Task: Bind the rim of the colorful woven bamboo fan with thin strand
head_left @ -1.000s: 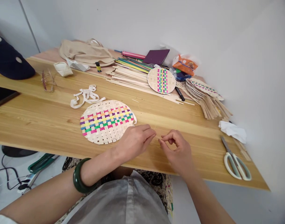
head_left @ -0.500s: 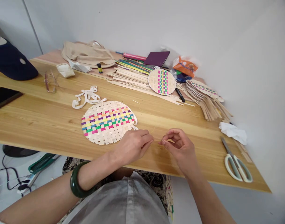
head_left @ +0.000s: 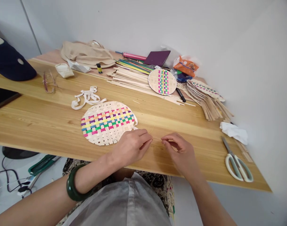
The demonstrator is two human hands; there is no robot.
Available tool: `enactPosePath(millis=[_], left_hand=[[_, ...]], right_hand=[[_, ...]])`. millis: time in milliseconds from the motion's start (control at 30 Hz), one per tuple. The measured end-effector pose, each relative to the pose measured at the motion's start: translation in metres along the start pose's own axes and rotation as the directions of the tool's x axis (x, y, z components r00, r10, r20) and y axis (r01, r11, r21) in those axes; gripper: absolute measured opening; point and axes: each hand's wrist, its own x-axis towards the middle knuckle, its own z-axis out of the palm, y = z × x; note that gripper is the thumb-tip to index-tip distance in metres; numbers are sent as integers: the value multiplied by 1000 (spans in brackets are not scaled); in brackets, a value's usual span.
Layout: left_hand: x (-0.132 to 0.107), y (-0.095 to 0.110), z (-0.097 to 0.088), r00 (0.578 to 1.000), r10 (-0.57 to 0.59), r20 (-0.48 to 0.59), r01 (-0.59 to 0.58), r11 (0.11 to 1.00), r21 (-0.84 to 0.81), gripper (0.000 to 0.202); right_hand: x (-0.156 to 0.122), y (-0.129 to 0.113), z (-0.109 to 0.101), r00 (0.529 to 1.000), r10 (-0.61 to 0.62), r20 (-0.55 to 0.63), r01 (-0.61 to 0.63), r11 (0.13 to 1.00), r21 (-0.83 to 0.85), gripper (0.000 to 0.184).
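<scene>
My left hand (head_left: 131, 146) and my right hand (head_left: 179, 150) rest near the front edge of the wooden table (head_left: 39, 119), fingertips pinched and facing each other. A very thin pale thread or fibre (head_left: 156, 139) stretches between them. Just left of my left hand lies a round woven mat (head_left: 108, 122) with rainbow-coloured strips. A green bangle (head_left: 74, 186) sits on my left wrist.
White ribbon loops (head_left: 87, 96) lie behind the mat. A second small woven disc (head_left: 162, 81) rests on a pile of bamboo strips (head_left: 131, 78). A fan of woven pieces (head_left: 208, 94), tissue (head_left: 234, 131) and scissors (head_left: 237, 161) are at the right. Glasses (head_left: 49, 82), cap (head_left: 9, 61) at left.
My hands stayed at the same spot; the right hand lifted slightly, then lowered, and the gap between the pinched fingertips widened a little.
</scene>
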Motion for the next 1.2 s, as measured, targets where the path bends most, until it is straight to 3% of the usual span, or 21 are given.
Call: enactPosePath(millis=[133,233,333,400,467,533,600,667,733,867,1000,1200], left_hand=[[-1,1,-1,1000,9,-5,-9,1000,9,23],[-2,-1,-1,1000,-2,-11,2,1000,-11,23],[-1,-4,0,999,-32,-27,32,999,-18,23],[0,-4,2,999,-44,-21,44,999,-19,23],[1,0,5,999,-39,3,39,999,-21,22],[1,6,9,999,-14,29,14,1000,-12,23],[0,12,12,999,18,42,-18,1000,14,23],[-1,16,13,998,42,40,-43,999,27,23],[-2,17,11,999,41,28,-42,999,29,23],[-2,15,6,1000,0,18,-1,999,50,24],[-2,13,5,1000,3,17,-5,997,79,23],[-1,11,5,1000,12,9,-13,997,77,24]], right_hand=[[0,-3,1,1000,17,-19,-19,994,-110,8],[-1,-6,0,996,71,-63,-76,993,-92,6],[-2,-10,-2,965,251,79,-257,962,87,11],[-3,-13,-1,900,347,263,-417,862,288,15],[-3,-16,3,876,365,316,-480,737,477,18],[-3,-16,11,911,369,185,-404,709,578,18],[-3,-14,17,951,308,-7,-258,810,526,14],[-3,-11,20,982,131,-136,-82,945,317,7],[-4,-8,18,983,-99,-154,108,993,50,12],[-4,-3,12,914,-403,-40,375,881,-290,18],[-5,-1,13,881,-474,0,438,815,-380,16],[-8,-6,17,905,-423,-51,386,865,-320,15]])
